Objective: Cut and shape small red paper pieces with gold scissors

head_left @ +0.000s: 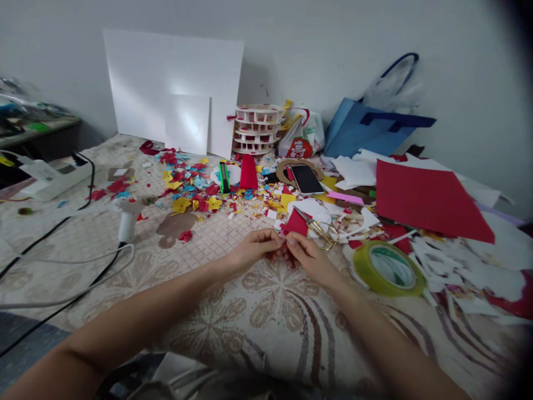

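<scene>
My left hand (263, 243) and my right hand (303, 251) meet fingertip to fingertip above the patterned tablecloth (200, 311). Both are closed in a pinch around something very small, perhaps a reddish bit, that the fingers mostly hide. Just beyond my right hand lies a red paper piece (296, 222), with gold-handled scissors (320, 226) resting partly over it. Scraps of yellow and white paper are strewn past my fingertips. To the right of my right wrist is a big roll of yellowish tape (385, 268).
A white glue gun (128, 214) stands at left, its cables near a power strip (54, 176). Behind are paper flowers (181, 205), a green cutter (224, 178), a phone (307, 179), a tiered white model (257, 129), and a blue bag (358, 130). Red sheets (428, 197) lie right.
</scene>
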A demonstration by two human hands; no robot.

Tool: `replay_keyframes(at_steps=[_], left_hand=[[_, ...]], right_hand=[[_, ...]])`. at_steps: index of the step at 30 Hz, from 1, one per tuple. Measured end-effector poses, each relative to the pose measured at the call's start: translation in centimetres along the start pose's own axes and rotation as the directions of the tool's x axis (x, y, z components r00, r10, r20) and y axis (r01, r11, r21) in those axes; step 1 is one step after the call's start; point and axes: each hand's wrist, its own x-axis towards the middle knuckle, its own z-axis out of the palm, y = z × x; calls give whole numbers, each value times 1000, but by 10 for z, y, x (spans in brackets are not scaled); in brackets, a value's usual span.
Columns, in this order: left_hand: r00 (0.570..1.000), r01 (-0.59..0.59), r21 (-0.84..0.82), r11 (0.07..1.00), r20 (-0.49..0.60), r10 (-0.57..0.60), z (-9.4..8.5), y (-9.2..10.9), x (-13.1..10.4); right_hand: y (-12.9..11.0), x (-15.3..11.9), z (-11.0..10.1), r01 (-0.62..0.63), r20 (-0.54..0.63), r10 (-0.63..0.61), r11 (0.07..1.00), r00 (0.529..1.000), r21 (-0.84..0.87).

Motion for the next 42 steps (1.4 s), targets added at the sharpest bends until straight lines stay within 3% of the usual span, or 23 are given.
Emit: replay_keyframes(at_steps=[8, 13, 17, 21, 26, 29, 32, 34, 37, 39, 42], left_hand=[[998, 59, 22, 998, 7, -59, 0, 0, 0], [998, -34, 187, 982, -48, 44, -2, -2, 2], [996, -66, 203, 977, -46, 77, -3, -2, 2], [993, -99, 232, 968, -38, 110, -3, 1, 2], [998, -34, 216, 976, -42, 44, -1, 1, 2], [1000, -8, 193, 981, -28, 14, 1, 1, 0], [998, -15, 187, 982, -52, 25, 0, 3, -1], [995, -13, 169, 986, -92, 29, 0, 6, -2], [994, 0, 140, 990, -112, 16, -1, 8, -1], [995, 13, 127, 992, -100, 0, -1, 7, 0], [994, 34, 122, 992, -103, -21, -2, 6, 1]], right_hand=[[-1, 0, -1, -15, 13, 15, 1000, 1000, 5], [1, -1, 1, -2, -14, 1, 999, 1000, -37], [0, -1, -1, 44, 6, -44, 995, 999, -88], [-2, 1, -5, 7, -23, -8, 999, 1000, -47], [-2, 1, -4, 15, -94, -22, 997, 995, -73], [-5, -1, -5, 51, -105, -73, 979, 992, -199], [-8, -3, -19, 16, -212, -153, 843, 965, -537], [-7, -4, -34, -78, -307, -236, 663, 922, -744], [3, -4, -55, -300, -399, -236, 364, 886, -882], [11, -4, -62, -336, -392, -181, 278, 902, -900], [19, -3, -64, -342, -381, -124, 253, 916, -905]])
